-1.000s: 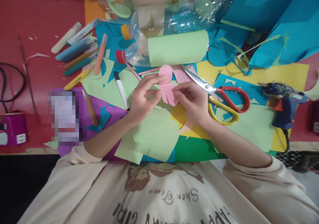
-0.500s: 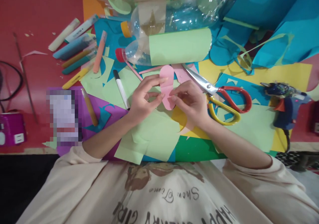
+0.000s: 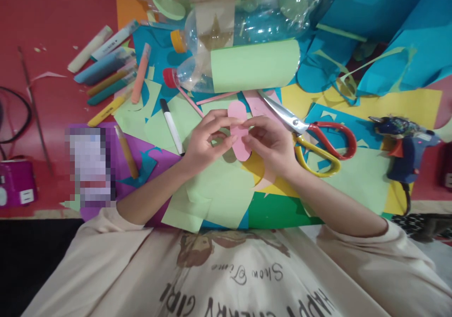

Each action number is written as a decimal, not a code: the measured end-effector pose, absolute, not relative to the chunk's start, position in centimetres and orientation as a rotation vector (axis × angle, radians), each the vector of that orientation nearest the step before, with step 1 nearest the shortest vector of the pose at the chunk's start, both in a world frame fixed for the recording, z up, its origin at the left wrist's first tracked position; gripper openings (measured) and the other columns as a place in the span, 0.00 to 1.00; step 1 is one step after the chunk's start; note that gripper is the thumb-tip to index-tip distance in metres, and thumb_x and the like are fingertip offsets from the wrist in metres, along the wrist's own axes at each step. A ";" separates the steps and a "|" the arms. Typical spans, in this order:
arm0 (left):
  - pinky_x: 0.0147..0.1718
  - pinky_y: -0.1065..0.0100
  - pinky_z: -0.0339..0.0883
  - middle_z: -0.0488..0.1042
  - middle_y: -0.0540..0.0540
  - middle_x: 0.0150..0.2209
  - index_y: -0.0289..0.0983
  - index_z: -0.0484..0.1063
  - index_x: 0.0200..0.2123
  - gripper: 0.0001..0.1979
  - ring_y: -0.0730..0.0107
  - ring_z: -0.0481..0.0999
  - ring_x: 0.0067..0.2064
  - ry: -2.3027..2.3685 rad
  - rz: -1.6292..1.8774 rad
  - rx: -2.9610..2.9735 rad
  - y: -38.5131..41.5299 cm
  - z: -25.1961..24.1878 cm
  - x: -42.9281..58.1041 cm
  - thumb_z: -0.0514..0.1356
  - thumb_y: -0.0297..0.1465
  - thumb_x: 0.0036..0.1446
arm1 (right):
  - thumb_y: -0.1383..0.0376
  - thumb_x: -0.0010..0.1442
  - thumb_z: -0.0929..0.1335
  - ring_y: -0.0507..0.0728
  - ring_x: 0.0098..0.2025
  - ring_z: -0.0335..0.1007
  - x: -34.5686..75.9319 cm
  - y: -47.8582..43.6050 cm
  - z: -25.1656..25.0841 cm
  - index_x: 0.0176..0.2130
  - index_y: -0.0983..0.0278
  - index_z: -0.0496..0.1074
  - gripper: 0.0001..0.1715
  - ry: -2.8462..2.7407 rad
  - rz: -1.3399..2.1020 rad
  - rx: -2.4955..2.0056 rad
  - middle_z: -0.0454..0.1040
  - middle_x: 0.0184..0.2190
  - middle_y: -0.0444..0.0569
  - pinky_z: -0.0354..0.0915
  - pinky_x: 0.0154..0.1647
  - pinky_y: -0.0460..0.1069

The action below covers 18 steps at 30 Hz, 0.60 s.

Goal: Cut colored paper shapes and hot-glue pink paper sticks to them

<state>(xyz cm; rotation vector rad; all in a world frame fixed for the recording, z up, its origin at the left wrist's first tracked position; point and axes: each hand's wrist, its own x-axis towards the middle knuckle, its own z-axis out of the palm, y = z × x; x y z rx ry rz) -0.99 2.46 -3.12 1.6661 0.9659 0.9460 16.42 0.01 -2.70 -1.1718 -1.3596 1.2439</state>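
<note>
A pink paper cutout (image 3: 240,145) with rounded ends is held upright between both hands, a crease across its middle. My left hand (image 3: 205,140) grips its left edge with thumb and fingers. On the opposite edge, my right hand (image 3: 270,143) pinches it between thumb and fingertips. Scissors (image 3: 300,126) with one red and one yellow handle lie partly open just right of my right hand. Left of my left hand rests a white marker (image 3: 172,128) with a black cap. Light green paper (image 3: 215,194) lies beneath the hands.
Beyond the hands lie clear plastic bottles, one wrapped in green paper (image 3: 256,65). Several coloured markers (image 3: 106,65) sit at the upper left, a phone (image 3: 92,164) on purple paper at the left. A blue glue gun (image 3: 406,154) is at the right, with blue sheets (image 3: 384,20) behind.
The pink cutout has moved slightly down and toward me. My right fingers have shifted up to its middle crease, and the left fingertips now meet it lower on the piece.
</note>
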 end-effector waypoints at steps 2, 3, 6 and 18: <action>0.35 0.76 0.74 0.68 0.46 0.47 0.43 0.72 0.46 0.16 0.77 0.75 0.39 0.979 0.906 1.669 2.5 -3.2 -1.0 0.60 0.43 0.56 | 0.68 0.55 0.68 0.50 0.31 0.69 16.4 0.0 -2.6 0.40 0.60 0.70 0.10 -1.352 1.237 -1.173 0.74 0.38 0.46 0.68 0.28 0.47; 0.34 0.76 0.73 0.68 0.46 0.47 0.43 0.72 0.46 0.17 0.78 0.74 0.37 0.984 0.889 1.665 2.5 -3.2 -1.0 0.59 0.43 0.56 | 0.68 0.55 0.68 0.49 0.31 0.68 16.4 0.0 -2.6 0.40 0.60 0.70 0.10 -1.349 1.238 -1.172 0.74 0.38 0.46 0.68 0.29 0.47; 0.33 0.75 0.72 0.68 0.45 0.48 0.43 0.71 0.48 0.17 0.80 0.73 0.33 0.983 0.881 1.648 2.5 -3.0 -0.9 0.59 0.43 0.57 | 0.66 0.56 0.68 0.49 0.31 0.68 16.4 0.0 -2.6 0.41 0.60 0.69 0.11 -1.337 1.267 -1.156 0.73 0.40 0.47 0.68 0.29 0.47; 0.33 0.74 0.71 0.71 0.45 0.47 0.43 0.71 0.47 0.16 0.79 0.73 0.33 0.948 0.931 1.669 2.5 -2.9 -0.9 0.60 0.39 0.57 | 0.64 0.54 0.69 0.51 0.34 0.69 16.1 0.0 -2.6 0.39 0.59 0.67 0.11 -1.265 1.329 -1.137 0.71 0.41 0.47 0.69 0.32 0.48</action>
